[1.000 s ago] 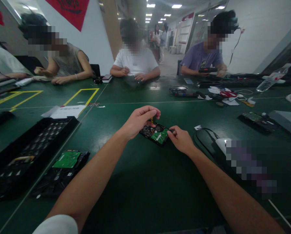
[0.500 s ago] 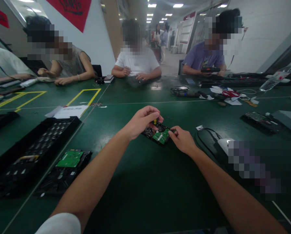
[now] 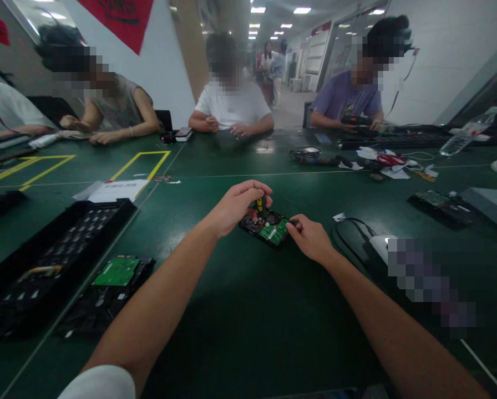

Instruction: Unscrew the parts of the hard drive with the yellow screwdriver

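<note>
A hard drive (image 3: 269, 235) with a green circuit board and a dark body lies on the green table in front of me. My left hand (image 3: 244, 204) is closed round a short yellow-and-black screwdriver (image 3: 259, 205), which stands roughly upright over the far-left part of the drive. Its tip is too small to make out. With thumb and fingers, my right hand (image 3: 309, 234) grips the drive's right edge. To the left, near my forearm, lies another drive (image 3: 116, 270) with a green board on a black frame.
A long black tray (image 3: 65, 255) and a white paper (image 3: 117, 191) are on the left. At right are a cable (image 3: 350, 219), a white device (image 3: 380, 246), another board unit (image 3: 440, 208) and a grey box (image 3: 492, 205). Several people sit across the table (image 3: 232, 332); a plastic bottle (image 3: 468, 133) lies far right.
My left hand has shifted slightly left, and more of the screwdriver's handle now shows. My right hand keeps its grip on the drive's edge. The whole view has moved slightly.
</note>
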The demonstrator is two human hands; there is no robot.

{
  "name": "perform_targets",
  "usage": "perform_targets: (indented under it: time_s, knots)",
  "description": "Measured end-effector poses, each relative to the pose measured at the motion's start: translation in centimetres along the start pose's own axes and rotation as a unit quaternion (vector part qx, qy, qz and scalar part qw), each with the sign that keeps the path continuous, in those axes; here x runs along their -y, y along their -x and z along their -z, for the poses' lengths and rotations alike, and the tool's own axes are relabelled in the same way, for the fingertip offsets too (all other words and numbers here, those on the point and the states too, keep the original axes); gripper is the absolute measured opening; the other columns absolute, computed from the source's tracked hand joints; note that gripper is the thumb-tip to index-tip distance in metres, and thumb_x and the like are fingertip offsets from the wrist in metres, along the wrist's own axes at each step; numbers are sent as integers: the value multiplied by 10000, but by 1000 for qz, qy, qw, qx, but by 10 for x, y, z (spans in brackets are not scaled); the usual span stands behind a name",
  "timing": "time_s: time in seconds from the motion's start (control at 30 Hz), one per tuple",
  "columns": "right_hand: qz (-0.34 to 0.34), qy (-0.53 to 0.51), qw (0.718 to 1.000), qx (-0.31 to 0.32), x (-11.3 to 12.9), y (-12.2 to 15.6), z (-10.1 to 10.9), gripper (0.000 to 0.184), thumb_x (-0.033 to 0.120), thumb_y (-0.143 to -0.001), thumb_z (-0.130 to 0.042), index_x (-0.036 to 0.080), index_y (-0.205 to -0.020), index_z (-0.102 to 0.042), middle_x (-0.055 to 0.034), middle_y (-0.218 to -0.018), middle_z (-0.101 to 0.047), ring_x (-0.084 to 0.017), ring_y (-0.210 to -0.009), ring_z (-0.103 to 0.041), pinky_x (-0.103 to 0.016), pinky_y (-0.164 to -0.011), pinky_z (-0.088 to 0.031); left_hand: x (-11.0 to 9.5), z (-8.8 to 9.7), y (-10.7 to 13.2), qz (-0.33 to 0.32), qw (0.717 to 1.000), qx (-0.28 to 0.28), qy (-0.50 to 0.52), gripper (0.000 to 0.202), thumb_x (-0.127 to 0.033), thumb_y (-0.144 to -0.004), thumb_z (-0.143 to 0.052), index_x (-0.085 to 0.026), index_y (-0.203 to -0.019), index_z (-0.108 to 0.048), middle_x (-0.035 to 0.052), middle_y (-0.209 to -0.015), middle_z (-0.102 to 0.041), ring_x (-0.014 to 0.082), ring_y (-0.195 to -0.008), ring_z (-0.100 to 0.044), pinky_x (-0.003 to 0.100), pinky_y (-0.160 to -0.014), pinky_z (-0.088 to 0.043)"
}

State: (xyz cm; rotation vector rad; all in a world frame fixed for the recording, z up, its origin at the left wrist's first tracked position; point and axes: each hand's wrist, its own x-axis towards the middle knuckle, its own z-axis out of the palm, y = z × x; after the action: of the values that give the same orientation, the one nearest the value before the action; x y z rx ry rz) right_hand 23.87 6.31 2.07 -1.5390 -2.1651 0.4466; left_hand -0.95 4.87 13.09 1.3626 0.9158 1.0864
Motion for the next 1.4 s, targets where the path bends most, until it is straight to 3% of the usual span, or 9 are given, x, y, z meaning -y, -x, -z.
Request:
perform_targets:
  time_s: [0.23, 0.47, 0.7, 0.87, 1.0, 1.13, 1.4]
  knots:
    - [3, 8, 1000, -1, 1, 0, 1, 286, 442, -1014, -530, 220, -1156, -642, -20, -839, -725, -180, -704, -644, -288, -604, -383, 1, -3, 0, 18, 996, 5, 85, 161, -304, -866, -622, -177, -963, -617, 116, -1052, -726, 232, -983, -684, 310, -669, -584]
    - [3, -5, 1000, 5, 2, 1, 2, 295, 442, -1022, -522, 214, -1172, -634, -18, -828, -723, -178, -689, -644, -289, -589, -379, 0, 2, -1, -7, 1000, -6, 19, 225, -330, -874, -593, -156, -899, -733, 107, -1041, -660, 205, -969, -607, 246, -619, -530]
    - [-1, -4, 1000, 4, 2, 1, 3, 272, 436, -1024, -523, 226, -1155, -637, -18, -841, -722, -176, -702, -644, -288, -601, -380, 1, 0, -1, 23, 995, 18, 94, 170, -306, -896, -598, -177, -1004, -627, 87, -910, -699, 203, -866, -671, 291, -638, -562]
    - [-6, -4, 1000, 6, 4, 2, 3, 281, 434, -1030, -516, 220, -1173, -630, -15, -838, -721, -169, -689, -638, -283, -599, -381, 3, -2, -1, 10, 994, 30, 100, 212, -370, -920, -619, -164, -973, -621, 107, -960, -714, 224, -945, -687, 323, -697, -595]
    - [-1, 7, 1000, 3, 4, 1, 3, 286, 431, -1028, -524, 212, -1174, -634, -17, -835, -722, -171, -704, -640, -281, -604, -371, 8, -2, -3, -2, 996, 50, 80, 284, -431, -913, -662, -159, -991, -636, 103, -1006, -708, 210, -974, -677, 289, -706, -579]
    - [7, 8, 1000, 1, 2, 1, 1, 296, 431, -1027, -531, 202, -1187, -630, -21, -833, -722, -174, -707, -638, -281, -607, -367, 12, -1, -4, -16, 998, 39, 54, 310, -438, -888, -713, -163, -1006, -632, 90, -1018, -707, 181, -950, -671, 237, -675, -527]
    - [11, 6, 1000, 1, 0, 2, 1, 311, 447, -1037, -513, 207, -1201, -621, -20, -826, -714, -173, -701, -629, -282, -592, -350, 10, -1, -3, 2, 996, 25, 91, 300, -416, -900, -700, -185, -1016, -547, 116, -1055, -742, 235, -1019, -707, 264, -676, -521]
